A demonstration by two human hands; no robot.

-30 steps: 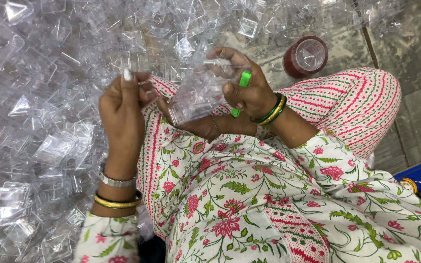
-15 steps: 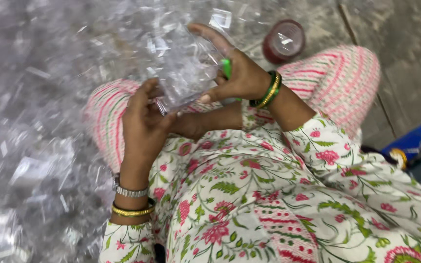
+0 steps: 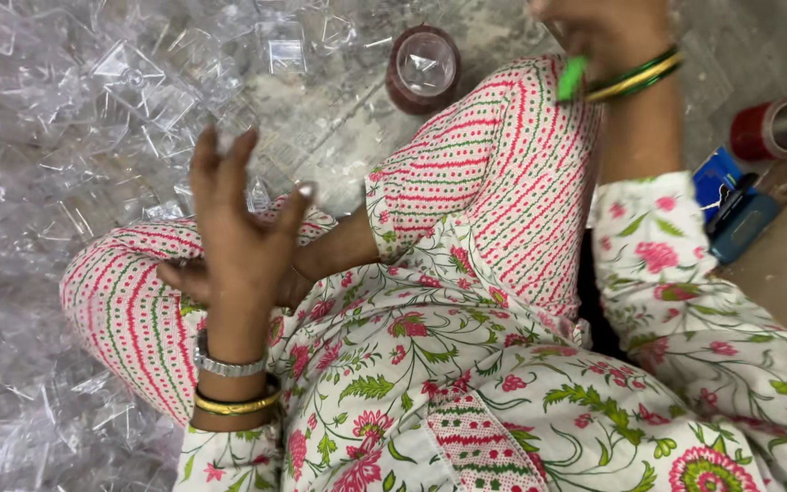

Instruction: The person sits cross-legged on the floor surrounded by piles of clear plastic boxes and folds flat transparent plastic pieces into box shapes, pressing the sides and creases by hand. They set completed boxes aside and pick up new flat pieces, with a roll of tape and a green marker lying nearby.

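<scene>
My left hand (image 3: 239,223) is raised over my crossed legs with its fingers spread and nothing in it. Its wrist wears a silver and a gold bangle. It hovers near a heap of clear plastic pieces (image 3: 93,100) on the floor. My right hand (image 3: 603,27) is lifted to the top edge of the view, and its fingers are cut off there. A small green piece (image 3: 573,78) sticks out below that hand, beside green and gold bangles. No clear plastic piece shows in either hand.
A dark red round container (image 3: 425,68) with a clear piece in it stands on the floor beyond my knee. A red roll (image 3: 767,128) and a blue object (image 3: 730,205) lie at the right. My legs in floral cloth fill the middle.
Both hands held a clear plastic piece together before. They have since parted: the right hand rose up and right, the left hand opened, and the clear piece is out of sight. The view shifted left.
</scene>
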